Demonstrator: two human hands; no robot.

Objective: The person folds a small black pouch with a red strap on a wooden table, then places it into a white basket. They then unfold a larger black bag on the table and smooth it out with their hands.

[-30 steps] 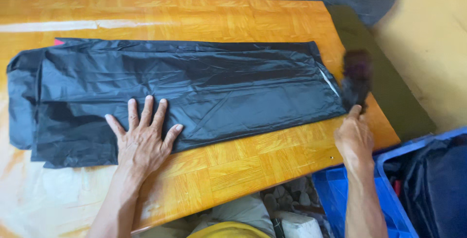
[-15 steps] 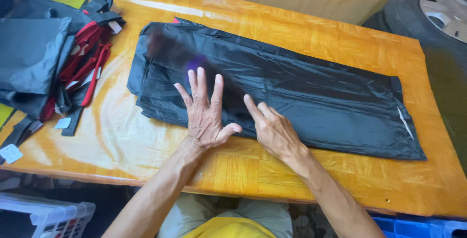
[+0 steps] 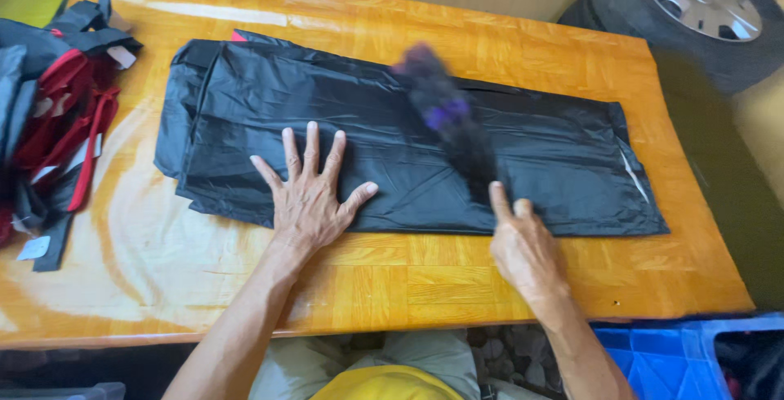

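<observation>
A long black shiny garment [image 3: 555, 147] lies folded flat across the orange wooden table [image 3: 506, 24]. My left hand [image 3: 309, 204] rests palm down on its near edge, left of the middle, with the fingers spread. At the garment's near edge, right of the middle, my right hand [image 3: 523, 249] grips a dark, motion-blurred brush-like thing [image 3: 449, 118] with a purple patch. That thing reaches up and left over the fabric. What exactly it is cannot be made out.
A heap of grey, black and red strapped items [image 3: 57, 114] sits at the table's left end. A car tyre with a silver wheel [image 3: 694, 8] leans at the back right. A blue plastic crate [image 3: 653, 351] stands on the floor at the near right.
My right hand has moved from beside my left hand to the right, and the dark blurred thing now sweeps over the garment's middle. My left hand stays flat in place.
</observation>
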